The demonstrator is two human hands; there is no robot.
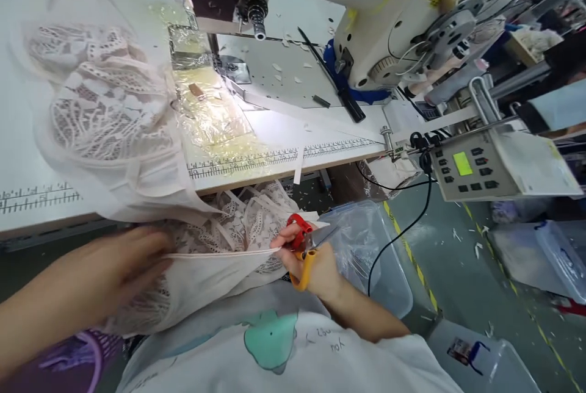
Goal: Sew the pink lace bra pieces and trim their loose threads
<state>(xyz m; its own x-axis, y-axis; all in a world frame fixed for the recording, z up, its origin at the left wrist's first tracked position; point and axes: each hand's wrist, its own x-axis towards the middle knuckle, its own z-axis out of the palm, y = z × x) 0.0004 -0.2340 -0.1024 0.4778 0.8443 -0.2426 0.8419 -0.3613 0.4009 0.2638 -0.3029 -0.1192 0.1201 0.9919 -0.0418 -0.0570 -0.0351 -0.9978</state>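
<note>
My right hand (320, 271) holds scissors (306, 252) with one red and one yellow handle loop, blades pointing right. Its thumb and fingers also pinch the edge of a white lace bra (215, 268) in my lap. My left hand (123, 265), blurred by motion, is closed at the other end of that edge, which runs straight between both hands. More white lace pieces (260, 216) lie bunched behind it, below the table edge. Another white lace bra (110, 112) rests on the table at left, its lower part hanging over the edge.
A sewing machine (379, 21) stands on the table (284, 130), with black tweezers (334, 79) and fabric scraps on its bed. A control box (476, 167) sits at right. A clear plastic bin (389, 259) is beside my right arm, and a purple basket (98, 350) is at lower left.
</note>
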